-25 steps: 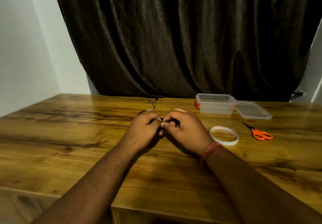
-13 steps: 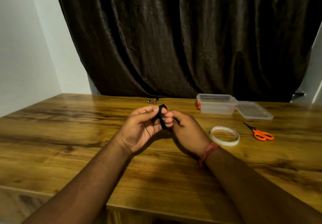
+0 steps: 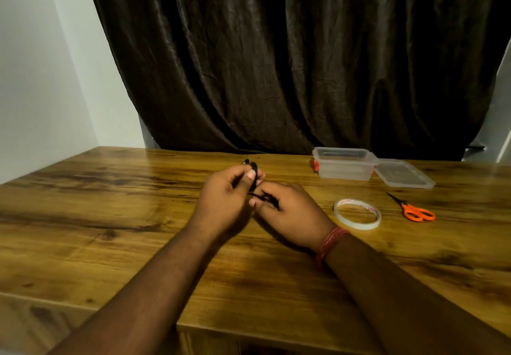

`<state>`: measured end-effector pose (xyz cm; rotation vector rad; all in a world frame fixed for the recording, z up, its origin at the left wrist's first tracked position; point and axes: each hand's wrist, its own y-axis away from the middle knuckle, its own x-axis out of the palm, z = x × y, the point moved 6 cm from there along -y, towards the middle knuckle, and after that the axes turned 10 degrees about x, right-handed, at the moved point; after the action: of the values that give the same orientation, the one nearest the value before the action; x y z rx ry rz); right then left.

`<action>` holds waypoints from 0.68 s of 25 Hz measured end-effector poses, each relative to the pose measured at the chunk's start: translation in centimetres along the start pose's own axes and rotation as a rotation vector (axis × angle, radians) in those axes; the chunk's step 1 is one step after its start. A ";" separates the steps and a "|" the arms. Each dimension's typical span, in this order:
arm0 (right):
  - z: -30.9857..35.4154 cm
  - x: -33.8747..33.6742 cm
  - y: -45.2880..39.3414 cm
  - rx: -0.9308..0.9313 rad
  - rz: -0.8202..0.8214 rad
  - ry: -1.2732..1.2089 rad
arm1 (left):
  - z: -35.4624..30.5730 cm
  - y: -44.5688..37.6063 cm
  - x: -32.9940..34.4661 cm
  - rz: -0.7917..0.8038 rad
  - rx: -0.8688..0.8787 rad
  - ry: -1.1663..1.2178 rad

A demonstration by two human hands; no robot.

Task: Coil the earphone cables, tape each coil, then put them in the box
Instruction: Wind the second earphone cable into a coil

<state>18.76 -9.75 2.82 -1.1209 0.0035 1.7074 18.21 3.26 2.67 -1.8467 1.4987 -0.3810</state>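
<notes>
Hands meet over the middle of the frame, raised a little above the wooden tabletop (image 3: 116, 216). The left hand (image 3: 224, 200) has its grip clamped on a black earphone cable (image 3: 253, 176), which is wound into a small coil standing upright between thumb and fingers. An earbud tip shows just above that coil, at the upper edge of the hand. The right hand (image 3: 290, 213) sits just below and right of the left, its thumb and forefinger pinching a loose strand of the same cable that runs down from the coil. A red thread band (image 3: 330, 242) circles the right wrist.

At the right of the frame, a clear plastic box (image 3: 344, 165) stands open near the far edge of the tabletop, with its lid (image 3: 403, 173) lying flat and touching its right side. A small orange item shows at the box's left side; its nature cannot be told. A roll of tape (image 3: 356, 213) lies flat nearer the person, just right of the right hand. Scissors (image 3: 412, 208) with orange handles lie right of the roll, apart from it. A dark curtain (image 3: 276, 64) hangs behind the tabletop.
</notes>
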 end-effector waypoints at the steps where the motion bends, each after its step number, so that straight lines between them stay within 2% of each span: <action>1: 0.0 -0.4 0.0 0.005 -0.039 -0.014 | 0.3 0.1 0.3 0.064 0.013 -0.122; 3: -0.3 -1.3 -0.1 0.007 -0.131 -0.042 | 1.2 0.1 0.3 0.134 -0.019 -0.224; 4: -0.4 -1.6 -0.1 0.010 -0.166 -0.053 | 1.6 0.2 0.4 0.148 -0.080 -0.160; 7: -0.9 -2.1 -0.4 0.042 -0.216 -0.102 | 1.8 0.8 1.4 0.117 -0.309 0.359; 12: -1.7 -2.5 -0.7 0.054 -0.260 -0.154 | -0.3 0.5 1.6 0.206 -0.235 0.650; 17: -1.4 -0.7 -0.7 0.060 -0.117 -0.184 | -0.7 0.2 1.0 0.151 -0.214 0.920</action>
<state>20.23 -10.63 2.80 -0.8991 -0.1225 1.6888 17.89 2.04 2.79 -1.7769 2.3325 -1.1398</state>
